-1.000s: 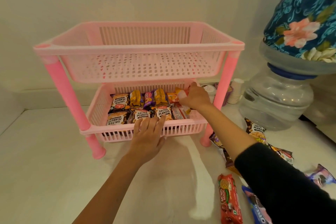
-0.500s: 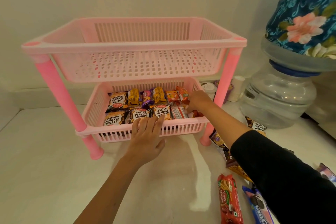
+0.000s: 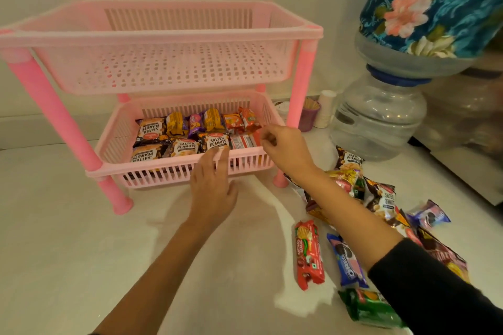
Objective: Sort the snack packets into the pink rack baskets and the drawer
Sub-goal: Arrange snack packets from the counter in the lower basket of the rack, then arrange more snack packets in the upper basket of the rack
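Note:
A pink two-tier rack stands on the white counter. Its upper basket (image 3: 163, 27) holds nothing. The lower basket (image 3: 174, 168) holds several packets: salted peanuts (image 3: 217, 141), yellow and purple packets, and an orange packet (image 3: 249, 119) at the back right. My left hand (image 3: 212, 185) rests flat on the lower basket's front rim, fingers apart. My right hand (image 3: 285, 147) hovers at the basket's right front corner, fingers loosely curled and holding nothing. Loose packets (image 3: 378, 198) lie on the counter to the right, among them a red biscuit roll (image 3: 309, 253) and an Oreo pack (image 3: 347, 261).
A large water bottle (image 3: 378, 122) with a floral cover (image 3: 430, 0) stands at the right. Small cups and a purple holder (image 3: 310, 114) sit behind the rack's right leg. A green packet (image 3: 370, 307) lies near the bottom right.
My right hand has let go of the orange packet at the back right of the lower basket and drawn back out toward the front corner. My left hand stayed on the rim.

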Demonstrator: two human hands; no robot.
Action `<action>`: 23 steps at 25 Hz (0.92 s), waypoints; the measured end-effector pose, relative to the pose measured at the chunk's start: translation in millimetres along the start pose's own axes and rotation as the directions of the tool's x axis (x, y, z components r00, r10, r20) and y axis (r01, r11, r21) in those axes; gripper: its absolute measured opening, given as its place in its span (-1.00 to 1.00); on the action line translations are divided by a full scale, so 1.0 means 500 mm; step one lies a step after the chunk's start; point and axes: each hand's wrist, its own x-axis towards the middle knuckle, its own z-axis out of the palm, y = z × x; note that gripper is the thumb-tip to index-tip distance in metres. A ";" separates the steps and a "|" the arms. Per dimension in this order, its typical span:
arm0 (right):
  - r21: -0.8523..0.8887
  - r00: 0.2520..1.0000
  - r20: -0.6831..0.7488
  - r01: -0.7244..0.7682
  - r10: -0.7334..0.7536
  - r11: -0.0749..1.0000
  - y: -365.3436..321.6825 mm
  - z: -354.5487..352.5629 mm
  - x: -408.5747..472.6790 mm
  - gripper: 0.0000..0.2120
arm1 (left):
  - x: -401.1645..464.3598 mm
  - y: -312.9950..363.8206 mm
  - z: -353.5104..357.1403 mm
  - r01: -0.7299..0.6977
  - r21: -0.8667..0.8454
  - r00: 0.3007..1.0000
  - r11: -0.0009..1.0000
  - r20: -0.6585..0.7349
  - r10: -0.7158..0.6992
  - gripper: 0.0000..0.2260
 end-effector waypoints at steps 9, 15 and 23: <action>-0.359 0.870 0.066 -0.436 0.488 0.825 0.191 -0.069 -0.135 -0.51 | -0.147 0.278 0.094 0.410 -0.175 0.610 0.895 0.782 -0.127 -0.19; -0.431 0.741 0.198 -0.522 0.642 0.736 0.203 -0.020 -0.164 -0.20 | -0.166 0.262 0.117 0.482 -0.139 0.667 0.865 0.699 -0.260 -0.34; 0.100 0.847 -0.028 -0.525 0.530 0.845 0.248 -0.056 -0.172 -0.48 | -0.127 0.162 0.054 0.704 -0.377 0.632 0.603 0.720 -0.287 -0.42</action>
